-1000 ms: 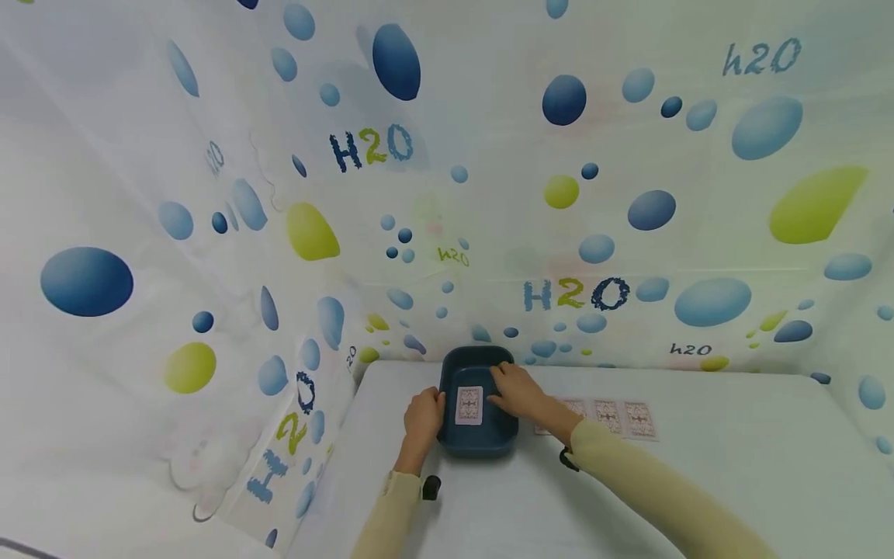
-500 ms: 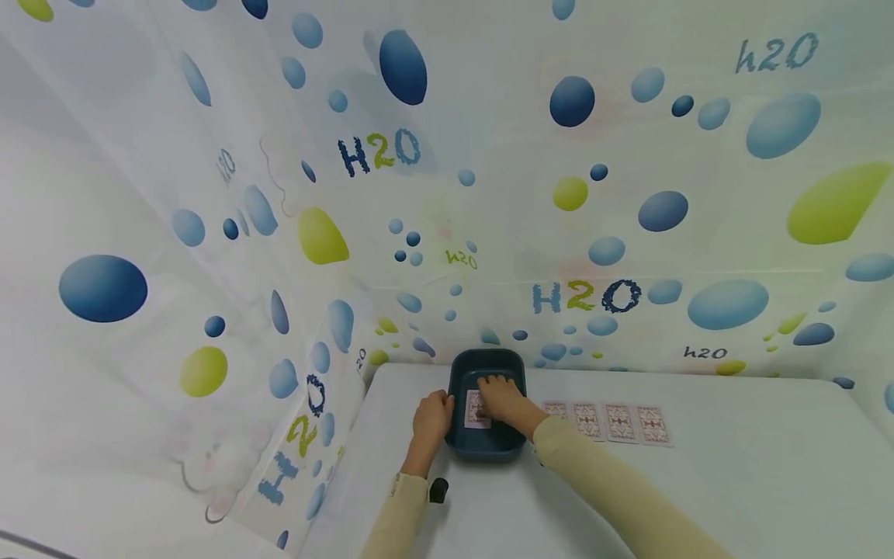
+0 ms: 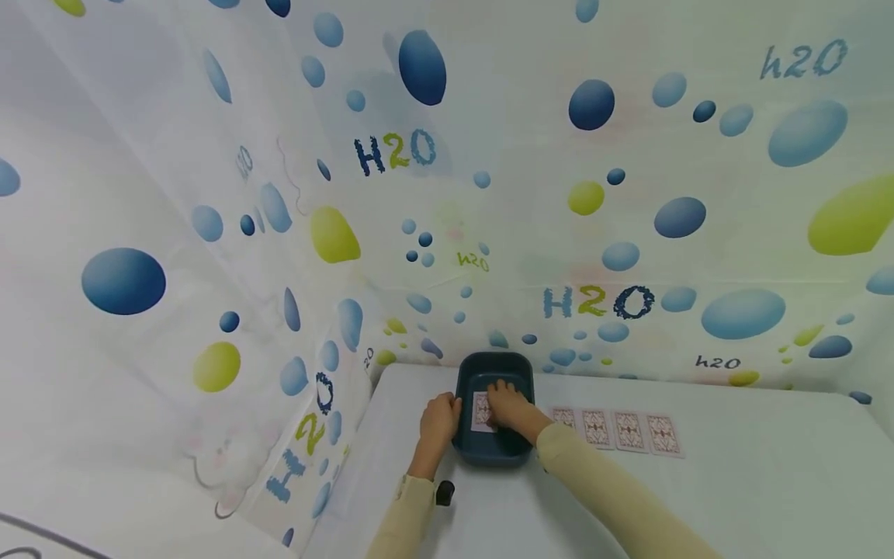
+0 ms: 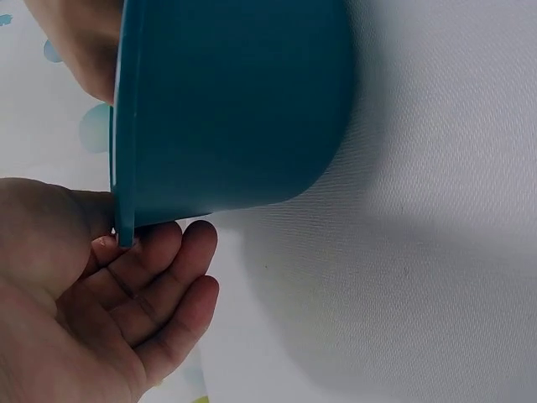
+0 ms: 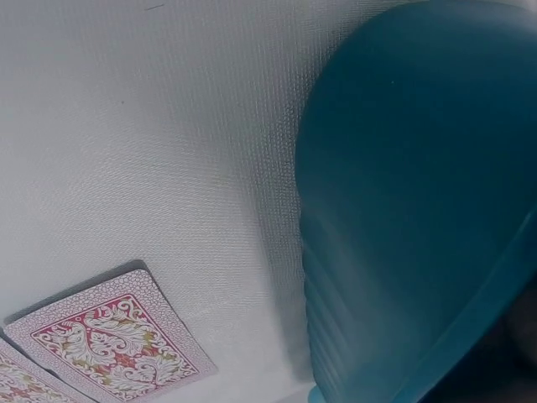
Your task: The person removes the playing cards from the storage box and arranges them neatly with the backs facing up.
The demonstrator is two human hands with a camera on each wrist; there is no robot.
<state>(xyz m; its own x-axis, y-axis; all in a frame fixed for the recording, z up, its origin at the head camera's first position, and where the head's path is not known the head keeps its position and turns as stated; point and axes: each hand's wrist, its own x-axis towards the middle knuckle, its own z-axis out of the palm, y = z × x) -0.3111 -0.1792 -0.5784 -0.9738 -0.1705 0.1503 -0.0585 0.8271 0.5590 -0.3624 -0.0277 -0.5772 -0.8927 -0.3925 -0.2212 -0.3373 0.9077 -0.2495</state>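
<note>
A dark teal plastic basin [image 3: 493,458] stands on the white table, and a red-and-white patterned playing card [image 3: 479,413] lies face down inside it. With thumb and fingers, my left hand [image 3: 438,421] pinches the basin's left rim, as the left wrist view shows up close. My right hand [image 3: 508,405] reaches over the right rim, its fingers down in the basin at the card's right side. Part of that card is covered by the hand. Whether the fingers grip the card cannot be made out; the right wrist view shows mostly the basin's outer wall [image 5: 419,168].
To the right of the basin, several face-down playing cards [image 3: 628,431] lie in a row on the white tabletop [image 3: 754,466]. A sheet [image 3: 517,233] printed with drops and "H2O" rises behind the table and along its left side.
My right hand has gone from the basin's right rim down inside, over the card, then slightly back to the right. My left hand keeps its hold on the rim. The head view has shifted.
</note>
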